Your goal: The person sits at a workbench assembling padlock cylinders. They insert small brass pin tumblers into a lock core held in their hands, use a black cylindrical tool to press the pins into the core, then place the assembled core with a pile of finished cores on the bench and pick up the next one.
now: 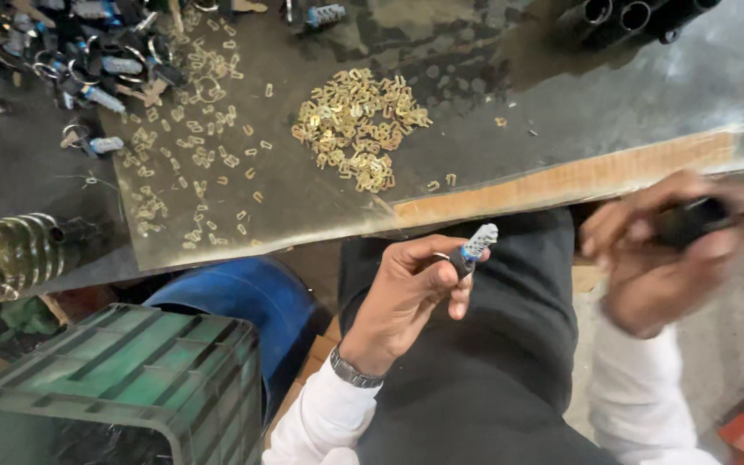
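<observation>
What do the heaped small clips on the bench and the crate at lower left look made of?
Small clips: probably brass or brass-plated metal, given the shiny yellow-gold colour and thin bent shapes. Crate: looks like moulded plastic, dull green, ribbed, with scuffed, dusty edges.

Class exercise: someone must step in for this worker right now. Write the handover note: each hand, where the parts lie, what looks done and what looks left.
Left hand: pinches a small grey ridged part over the lap.
Right hand: blurred, closed around a dark object; what it is cannot be told.
Parts: a heap of small brass clips on the worktop, looser clips scattered left of it, and a pile of key rings with grey and dark pieces at the far left corner.
Done: that far pile, seemingly.
Left: apparently the brass heap.
</observation>
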